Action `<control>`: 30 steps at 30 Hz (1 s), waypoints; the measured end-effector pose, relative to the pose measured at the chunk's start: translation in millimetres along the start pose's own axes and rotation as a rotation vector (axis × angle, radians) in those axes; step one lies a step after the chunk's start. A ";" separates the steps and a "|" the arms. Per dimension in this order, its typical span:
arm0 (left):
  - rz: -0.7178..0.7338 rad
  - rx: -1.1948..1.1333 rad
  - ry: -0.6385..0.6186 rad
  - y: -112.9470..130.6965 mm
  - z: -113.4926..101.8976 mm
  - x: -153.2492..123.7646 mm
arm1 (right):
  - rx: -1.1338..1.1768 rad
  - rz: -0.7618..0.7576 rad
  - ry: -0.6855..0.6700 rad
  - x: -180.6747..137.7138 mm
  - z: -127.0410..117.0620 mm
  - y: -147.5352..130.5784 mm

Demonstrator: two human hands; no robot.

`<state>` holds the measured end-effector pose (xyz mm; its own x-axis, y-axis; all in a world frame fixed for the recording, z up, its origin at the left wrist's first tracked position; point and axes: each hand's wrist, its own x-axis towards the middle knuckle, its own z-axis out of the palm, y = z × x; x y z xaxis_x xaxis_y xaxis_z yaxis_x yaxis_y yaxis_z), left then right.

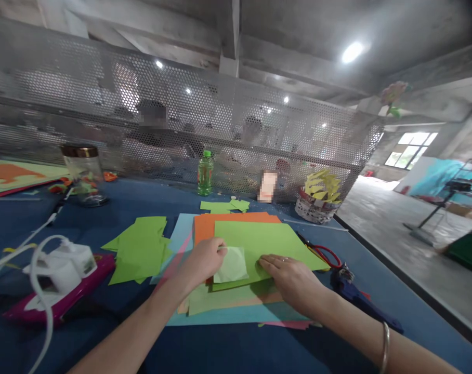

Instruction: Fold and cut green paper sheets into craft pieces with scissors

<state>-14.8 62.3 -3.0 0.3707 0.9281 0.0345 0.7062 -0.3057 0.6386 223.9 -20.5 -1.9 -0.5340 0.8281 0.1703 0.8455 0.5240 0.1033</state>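
Note:
A bright green paper sheet (259,236) tops a stack of coloured sheets on the blue table. Near its left side lies a small pale square of thin paper (233,267). My left hand (207,257) is closed, fingers curled and fingertips at the upper left corner of the pale square; exactly how they grip it is partly hidden. My right hand (288,272) lies flat on the green sheet, right of the square, fingers stretched out and holding nothing. Under the green sheet show an orange sheet (236,216) and a light blue sheet (181,228).
Cut green pieces (140,252) lie left of the stack, beside a magenta power strip (83,285) with white plugs. Red-handled scissors (329,254) and a dark blue tool (361,298) lie right. Behind stand a glass jar (86,176), green bottle (205,174) and basket (317,205).

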 end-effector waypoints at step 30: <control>0.028 0.053 -0.025 -1.4 -7.0 -7.9 | -0.022 -0.276 0.130 13.3 -0.7 -42.5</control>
<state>-23.0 56.9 1.2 0.4048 0.9138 0.0319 0.7261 -0.3424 0.5963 180.9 -31.9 -3.4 -0.7396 0.6224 0.2563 0.6695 0.7197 0.1842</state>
